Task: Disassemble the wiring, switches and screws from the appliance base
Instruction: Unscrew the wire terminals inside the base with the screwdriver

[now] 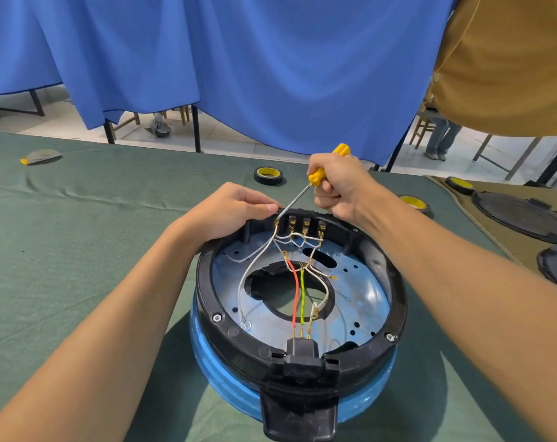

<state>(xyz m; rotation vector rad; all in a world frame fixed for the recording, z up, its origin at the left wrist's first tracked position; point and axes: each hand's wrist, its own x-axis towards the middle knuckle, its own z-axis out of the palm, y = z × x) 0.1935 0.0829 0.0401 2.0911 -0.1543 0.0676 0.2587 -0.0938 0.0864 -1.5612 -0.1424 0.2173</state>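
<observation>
Four switch terminals (306, 226) sit in a row at the far wall of the appliance base (299, 317), which rests inverted on the green surface (79, 250). All four appear wired. The white wires (258, 256), red wire (292, 291) and yellow-green wire (302, 295) remain attached, and the rim bolts (217, 318) are in place, so disassembly is judged to be at an early stage.

The right hand (341, 186) has its grip closed around the yellow screwdriver (326, 169), tip at the leftmost terminal. The left hand (235, 208) has its grip pressed over the far-left rim of the base, steadying it.

Left of the base the surface is open. Just beyond the base lies a tape roll (268, 176). To its right lie another tape roll (412, 202) and black lids (523, 215); clearance is reduced there.
</observation>
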